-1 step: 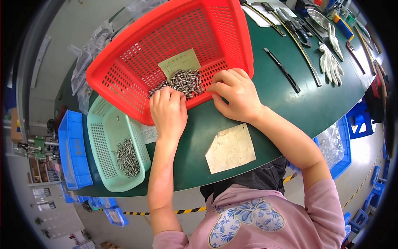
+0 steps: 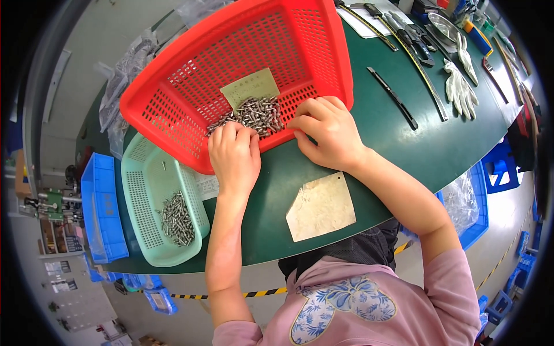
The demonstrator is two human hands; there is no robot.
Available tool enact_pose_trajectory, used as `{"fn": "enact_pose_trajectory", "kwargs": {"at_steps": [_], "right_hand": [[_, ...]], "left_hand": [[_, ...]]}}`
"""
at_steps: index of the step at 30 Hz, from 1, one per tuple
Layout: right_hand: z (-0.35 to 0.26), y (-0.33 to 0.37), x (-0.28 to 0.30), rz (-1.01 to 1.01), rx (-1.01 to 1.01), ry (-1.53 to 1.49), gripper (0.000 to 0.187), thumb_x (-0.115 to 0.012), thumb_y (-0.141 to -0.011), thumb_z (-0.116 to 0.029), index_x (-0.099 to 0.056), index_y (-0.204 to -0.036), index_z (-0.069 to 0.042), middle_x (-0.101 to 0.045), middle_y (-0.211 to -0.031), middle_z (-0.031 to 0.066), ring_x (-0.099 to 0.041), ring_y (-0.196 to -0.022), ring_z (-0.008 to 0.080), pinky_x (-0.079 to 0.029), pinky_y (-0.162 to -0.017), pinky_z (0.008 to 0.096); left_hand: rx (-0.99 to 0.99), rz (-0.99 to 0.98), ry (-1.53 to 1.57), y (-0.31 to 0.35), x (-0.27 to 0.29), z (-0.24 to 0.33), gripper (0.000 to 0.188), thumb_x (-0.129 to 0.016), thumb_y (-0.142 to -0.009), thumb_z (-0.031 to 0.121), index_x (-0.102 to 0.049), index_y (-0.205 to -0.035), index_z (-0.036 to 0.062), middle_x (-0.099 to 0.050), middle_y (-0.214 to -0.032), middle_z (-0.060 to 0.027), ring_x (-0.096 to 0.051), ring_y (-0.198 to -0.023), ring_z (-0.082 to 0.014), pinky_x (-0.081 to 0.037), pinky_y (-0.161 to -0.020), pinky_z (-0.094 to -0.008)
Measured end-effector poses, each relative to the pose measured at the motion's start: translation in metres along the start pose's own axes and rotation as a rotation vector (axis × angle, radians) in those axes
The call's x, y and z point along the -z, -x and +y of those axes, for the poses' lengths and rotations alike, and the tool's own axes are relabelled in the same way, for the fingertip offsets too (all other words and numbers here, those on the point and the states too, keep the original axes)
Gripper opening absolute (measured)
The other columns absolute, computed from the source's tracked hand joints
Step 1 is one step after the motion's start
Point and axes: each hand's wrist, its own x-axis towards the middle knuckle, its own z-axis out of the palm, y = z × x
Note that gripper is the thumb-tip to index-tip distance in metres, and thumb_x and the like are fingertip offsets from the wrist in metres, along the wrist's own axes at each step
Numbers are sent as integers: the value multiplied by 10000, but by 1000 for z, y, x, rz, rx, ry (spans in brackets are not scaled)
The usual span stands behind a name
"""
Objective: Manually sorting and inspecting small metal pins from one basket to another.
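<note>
A red perforated plastic basket [image 2: 231, 49] stands on the green tabletop, with a heap of small metal pin-like parts [image 2: 257, 113] gathered along its near side. Over its near rim, my left hand [image 2: 234, 154] reaches in with curled fingers whose tips meet the left part of the heap. My right hand [image 2: 332, 135] lies at the near right of the same basket, closed, with thumb and forefinger close together beside the heap. What either hand holds, if anything, is hidden. A yellowish paper slip [image 2: 251, 86] rests behind the parts.
Left of the red basket are a light green basket [image 2: 135, 202] with similar parts and a blue bin [image 2: 104, 213]. An off-white plate with a cut corner [image 2: 322, 206] lies before me. Farther right are a black utility knife [image 2: 392, 98], a steel rule [image 2: 424, 75] and white gloves [image 2: 460, 89].
</note>
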Motion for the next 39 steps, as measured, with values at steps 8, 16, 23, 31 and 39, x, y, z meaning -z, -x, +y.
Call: {"fn": "enact_pose_trajectory", "kwargs": {"at_steps": [8, 16, 23, 31, 39], "right_hand": [[-8, -2, -5, -76, -45, 50, 118, -688, -670, -147, -640, -768, -99, -542, -770, 29, -563, -754, 200, -423, -744, 347], [-6, -11, -19, -112, -22, 158, 74, -682, -675, -150, -633, -711, -108, -544, -764, 17, -555, -742, 196, -416, -733, 354], [-4, -15, -19, -125, 24, 140, 111, -702, -628, -103, -641, -721, -115, -570, -796, 5, -562, -756, 204, -415, -736, 328], [-26, -3, 0, -53, 6, -163, 217, -731, -567, -79, -623, -749, -129, -570, -807, -5, -580, -780, 175, -411, -756, 330], [-22, -7, 6, -126, 52, -268, 206, -702, -594, -72, -628, -780, -123, -576, -821, 9, -582, -781, 202, -409, -749, 345]], "left_hand": [[146, 9, 240, 16, 15, 18, 145, -691, -699, 2, -560, -759, 18, -584, -783, -98, -571, -744, -276, -456, -673, -364], [444, -127, 774, 28, 18, 22, 129, -690, -719, -20, -573, -758, 19, -610, -759, -59, -597, -703, -174, -475, -663, -291], [814, -162, 1360, 30, 15, 19, 110, -673, -807, 18, -586, -875, 7, -646, -886, -59, -590, -778, -86, -488, -717, -236], [1007, -227, 1758, 30, 19, 21, 172, -647, -844, 47, -582, -997, 2, -645, -925, -66, -603, -817, -98, -490, -751, -216], [1036, -327, 1890, 35, 17, 20, 180, -650, -855, 99, -634, -1004, -2, -645, -899, -37, -585, -823, -91, -469, -776, -230]]}}
